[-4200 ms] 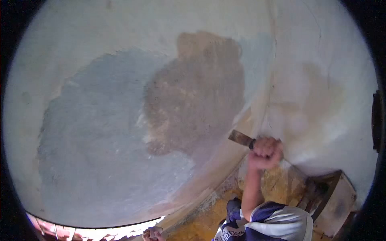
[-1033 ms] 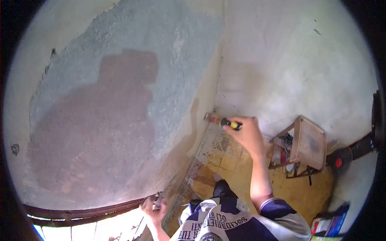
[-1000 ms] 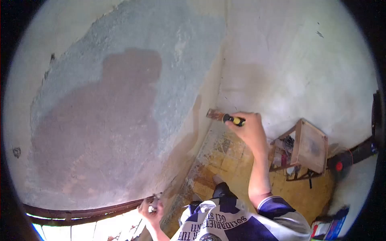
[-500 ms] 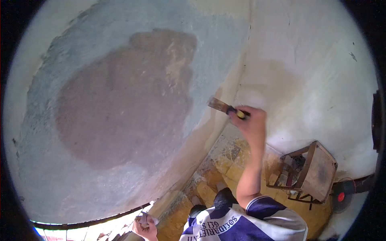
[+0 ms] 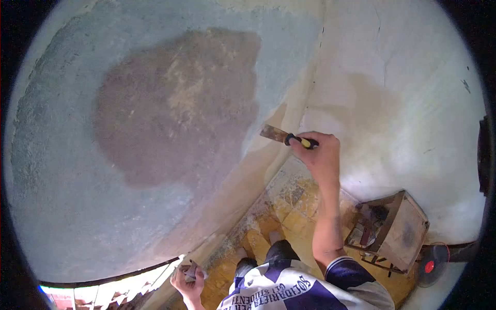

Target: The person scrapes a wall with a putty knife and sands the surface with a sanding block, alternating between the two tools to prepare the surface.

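Note:
My right hand [image 5: 321, 155] is closed round the black-and-yellow handle of a putty knife [image 5: 274, 133]. Its flat, stained blade points left, overlapping the tan strip of wall near the corner. Low in the view, my left hand [image 5: 187, 284] is raised with bent fingers round a small greyish-white thing [image 5: 192, 270]; I cannot tell what it is. The wall [image 5: 206, 103] before me has worn blue-grey paint, with a large dark brownish area and a pale patch within it.
A pale wall [image 5: 434, 103] meets the blue-grey one at the corner. Lower right stands a wooden box-like frame [image 5: 408, 227] with odds and ends inside, beside a fan [image 5: 433, 263] with a red centre. Dusty yellow tiles [image 5: 297, 212] cover the floor around my feet.
The putty knife has shifted slightly left, still in my right hand. My left hand has risen a little. The view has turned, and the dark area's outline has shifted relative to the pale patch.

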Demonstrator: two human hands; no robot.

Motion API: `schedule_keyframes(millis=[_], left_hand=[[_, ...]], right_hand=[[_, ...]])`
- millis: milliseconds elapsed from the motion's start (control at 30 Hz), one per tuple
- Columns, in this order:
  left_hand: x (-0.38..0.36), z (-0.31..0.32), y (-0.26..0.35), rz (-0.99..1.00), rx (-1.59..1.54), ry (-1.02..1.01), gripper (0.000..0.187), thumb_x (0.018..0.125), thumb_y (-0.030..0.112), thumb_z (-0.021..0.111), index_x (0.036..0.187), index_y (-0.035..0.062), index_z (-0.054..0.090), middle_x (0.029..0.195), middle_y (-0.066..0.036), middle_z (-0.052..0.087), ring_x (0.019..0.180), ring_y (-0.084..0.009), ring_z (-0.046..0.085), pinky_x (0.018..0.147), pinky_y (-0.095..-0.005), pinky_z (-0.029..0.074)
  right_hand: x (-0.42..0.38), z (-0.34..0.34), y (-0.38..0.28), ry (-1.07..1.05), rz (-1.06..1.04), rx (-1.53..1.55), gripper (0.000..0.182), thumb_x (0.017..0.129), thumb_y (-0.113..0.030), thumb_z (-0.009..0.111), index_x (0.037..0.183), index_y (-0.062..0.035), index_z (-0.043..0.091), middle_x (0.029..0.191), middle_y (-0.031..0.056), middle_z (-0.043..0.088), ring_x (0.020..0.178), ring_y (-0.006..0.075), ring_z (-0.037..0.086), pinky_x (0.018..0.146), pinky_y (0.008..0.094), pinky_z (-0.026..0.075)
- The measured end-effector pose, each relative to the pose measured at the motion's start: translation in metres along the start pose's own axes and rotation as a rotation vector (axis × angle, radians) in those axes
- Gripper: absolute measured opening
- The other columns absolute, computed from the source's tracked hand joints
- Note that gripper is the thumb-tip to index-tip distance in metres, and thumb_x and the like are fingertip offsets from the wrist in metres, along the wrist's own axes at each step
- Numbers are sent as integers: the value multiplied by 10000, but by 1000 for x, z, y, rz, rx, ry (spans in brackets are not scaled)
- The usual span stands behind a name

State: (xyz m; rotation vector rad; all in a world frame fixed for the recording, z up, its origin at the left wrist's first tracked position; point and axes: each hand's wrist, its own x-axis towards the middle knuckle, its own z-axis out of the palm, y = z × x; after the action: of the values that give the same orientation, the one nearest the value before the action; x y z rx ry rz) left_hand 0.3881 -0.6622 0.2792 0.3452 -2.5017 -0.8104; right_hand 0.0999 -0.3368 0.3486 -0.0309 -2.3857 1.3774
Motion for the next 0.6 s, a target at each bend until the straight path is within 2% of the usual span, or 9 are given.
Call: schedule_keyframes(millis=[67, 167, 200, 300, 400, 500, 533, 600], left_hand=[[2, 2, 8, 43, 28, -26, 220, 632, 188, 682, 754, 30, 589, 597, -82, 581, 508, -245, 566, 492, -310, 419], [1, 7, 23, 96, 58, -29, 214, 636, 188, 683, 744, 29, 590, 589, -86, 573, 490, -240, 551, 488, -309, 415], [1, 11, 26, 117, 59, -20, 211, 637, 187, 684, 739, 29, 590, 586, -87, 570, 482, -238, 545, 487, -309, 413], [-11, 19, 23, -29, -98, -10, 199, 640, 193, 687, 703, 39, 579, 573, -77, 559, 464, -232, 527, 477, -308, 402], [-14, 19, 21, 17, -87, -10, 198, 643, 199, 687, 675, 50, 562, 557, -74, 542, 468, -233, 530, 478, -310, 401], [-13, 17, 32, 60, -17, 36, 198, 647, 195, 684, 673, 54, 547, 548, -69, 537, 469, -235, 531, 476, -307, 401], [-15, 18, 33, 70, -3, 34, 196, 645, 192, 684, 679, 55, 548, 547, -69, 535, 467, -238, 529, 477, -311, 401], [-20, 18, 32, 90, 26, 31, 194, 640, 187, 684, 692, 57, 549, 543, -70, 533, 464, -245, 524, 478, -318, 400]], right_hand=[[-6, -19, -3, 23, -50, 13, 186, 722, -140, 720, 800, 26, 686, 627, 162, 632, 516, 197, 597, 520, 293, 460], [9, 13, 18, 0, -91, 69, 215, 715, -167, 729, 799, 27, 685, 628, 176, 630, 533, 233, 617, 524, 304, 470], [13, 17, 3, -2, 46, -8, 232, 711, -183, 730, 792, 30, 684, 643, 187, 633, 558, 268, 627, 537, 316, 478], [10, 14, 1, -36, -15, -39, 233, 710, -184, 732, 774, 34, 681, 667, 188, 640, 578, 282, 632, 545, 320, 481], [5, -13, 3, -17, -62, -32, 231, 716, -183, 729, 759, 38, 678, 659, 188, 636, 566, 286, 625, 541, 330, 478], [18, -22, -8, 88, -21, -44, 216, 703, -160, 739, 767, 39, 684, 630, 154, 639, 522, 174, 585, 540, 291, 466], [32, -2, 2, 100, -207, -54, 218, 708, -165, 729, 761, 42, 685, 651, 174, 648, 538, 198, 609, 552, 304, 476], [35, 10, 3, 64, -118, -114, 213, 705, -162, 724, 755, 42, 685, 662, 181, 651, 556, 221, 624, 570, 312, 483]])
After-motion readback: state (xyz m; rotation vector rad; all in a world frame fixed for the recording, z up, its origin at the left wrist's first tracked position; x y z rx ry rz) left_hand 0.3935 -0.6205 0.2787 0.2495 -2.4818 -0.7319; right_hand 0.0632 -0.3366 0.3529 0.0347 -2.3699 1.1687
